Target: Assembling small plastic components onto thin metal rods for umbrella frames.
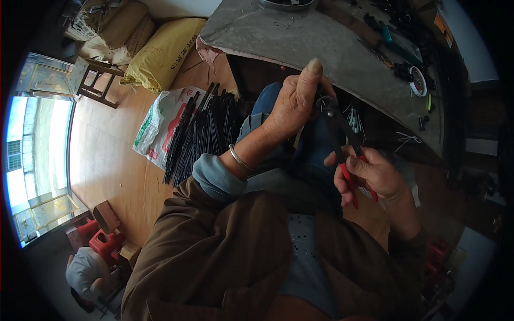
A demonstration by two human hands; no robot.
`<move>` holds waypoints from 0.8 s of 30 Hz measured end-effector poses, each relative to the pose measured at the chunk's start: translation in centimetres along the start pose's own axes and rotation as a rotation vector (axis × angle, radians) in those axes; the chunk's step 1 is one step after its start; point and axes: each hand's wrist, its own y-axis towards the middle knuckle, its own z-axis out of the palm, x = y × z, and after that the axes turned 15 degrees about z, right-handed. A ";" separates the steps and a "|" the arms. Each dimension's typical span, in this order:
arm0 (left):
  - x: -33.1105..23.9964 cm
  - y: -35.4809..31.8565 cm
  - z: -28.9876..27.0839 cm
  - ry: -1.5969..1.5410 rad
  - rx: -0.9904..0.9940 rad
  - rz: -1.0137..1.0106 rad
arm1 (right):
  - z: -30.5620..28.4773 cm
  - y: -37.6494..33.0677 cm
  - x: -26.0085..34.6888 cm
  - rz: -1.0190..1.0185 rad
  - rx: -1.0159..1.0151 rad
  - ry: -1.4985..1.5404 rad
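Head view: the left hand (292, 104) pinches a small dark part at the jaws of red-handled pliers (342, 144), gripped closed-fisted by the right hand (372, 174), over the lap beside the table (300, 43). Thumb so close, a slip could likely nip it; black rods (201, 136) lie nearby.

Yellow sack (163, 53), printed white bag (158, 124)

- Pliers (342, 140) — dark matt metal head, glossy red plastic grips.
- Wrist bangle (239, 159), left of the pliers — polished silvery metal.
- Table (300, 43) above the pliers — grey, rough, dull.
- Floor (115, 160), far left of the pliers — smooth, shiny wood.
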 end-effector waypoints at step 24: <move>1.6 0.9 1.3 -0.128 -0.037 -0.012 | -19.6 -1.7 1.4 -0.368 -1.742 -0.611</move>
